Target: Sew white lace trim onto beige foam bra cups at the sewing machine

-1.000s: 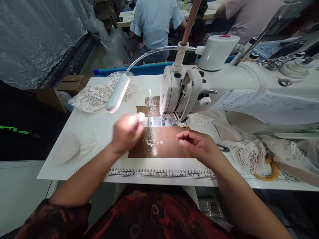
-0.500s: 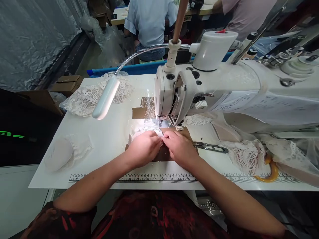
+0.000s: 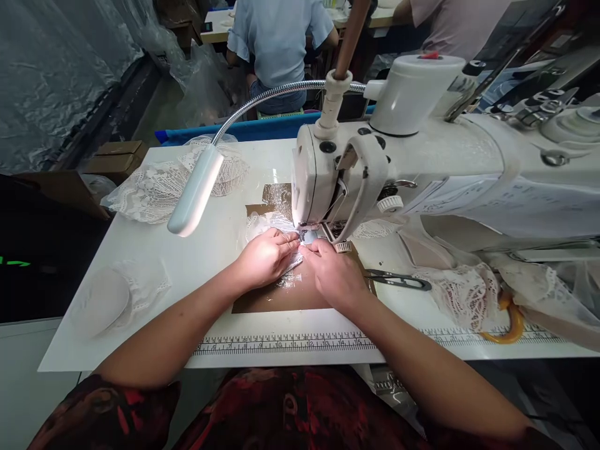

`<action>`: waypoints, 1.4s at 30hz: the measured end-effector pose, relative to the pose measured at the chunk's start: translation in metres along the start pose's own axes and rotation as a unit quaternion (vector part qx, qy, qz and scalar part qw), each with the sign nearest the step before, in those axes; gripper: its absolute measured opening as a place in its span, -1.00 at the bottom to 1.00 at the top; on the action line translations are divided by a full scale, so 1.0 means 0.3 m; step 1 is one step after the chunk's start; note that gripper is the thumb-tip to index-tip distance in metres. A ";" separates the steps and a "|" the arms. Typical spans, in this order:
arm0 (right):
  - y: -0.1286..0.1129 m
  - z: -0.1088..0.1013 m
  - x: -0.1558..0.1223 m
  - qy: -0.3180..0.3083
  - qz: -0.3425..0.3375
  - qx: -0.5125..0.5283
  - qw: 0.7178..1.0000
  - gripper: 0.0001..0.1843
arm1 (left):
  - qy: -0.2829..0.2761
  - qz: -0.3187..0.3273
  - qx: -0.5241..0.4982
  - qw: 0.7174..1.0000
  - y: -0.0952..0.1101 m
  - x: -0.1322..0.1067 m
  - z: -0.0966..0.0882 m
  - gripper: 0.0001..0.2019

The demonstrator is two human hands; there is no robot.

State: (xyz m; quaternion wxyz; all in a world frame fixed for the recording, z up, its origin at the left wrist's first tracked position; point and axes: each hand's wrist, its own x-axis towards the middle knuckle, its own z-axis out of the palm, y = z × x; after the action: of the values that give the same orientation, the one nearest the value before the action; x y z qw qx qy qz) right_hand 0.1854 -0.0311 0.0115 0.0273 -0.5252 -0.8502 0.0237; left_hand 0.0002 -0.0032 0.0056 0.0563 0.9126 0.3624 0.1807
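My left hand and my right hand meet on a small piece of white lace lying over a brown taped patch of the white table. Both hands pinch the lace between closed fingers, right in front of the presser foot of the white sewing machine. A gooseneck lamp shines on my left hand from the left. Most of the lace is hidden under my fingers.
Thread snips lie just right of my right hand. Lace piles sit at the back left and at the right; a padded cup lies near the left edge. A ruler strip runs along the front. Two people sit behind the table.
My left hand brought a lace piece in from the left, my right hand joined it, and both moved it forward up to the presser foot.
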 end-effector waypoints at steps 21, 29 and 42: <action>0.025 0.050 -0.022 0.067 -0.038 0.046 0.996 -0.53 | -0.038 -0.138 0.025 0.989 0.003 -0.001 0.004 -0.62; 0.055 0.056 -0.046 0.146 -0.075 0.195 0.967 -0.63 | -0.137 -0.066 -0.172 0.973 0.027 -0.081 -0.073 -0.62; 0.044 0.026 -0.050 0.087 -0.087 0.148 0.981 -0.61 | -0.043 -0.017 -0.106 0.993 0.105 -0.089 -0.033 -0.69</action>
State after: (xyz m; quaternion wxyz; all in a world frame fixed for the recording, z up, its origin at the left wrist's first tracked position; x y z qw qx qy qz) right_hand 0.2032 -0.0388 0.0025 0.1807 -0.4398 -0.8739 0.1009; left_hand -0.0012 -0.0447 0.0146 0.1709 0.9021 0.3540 0.1776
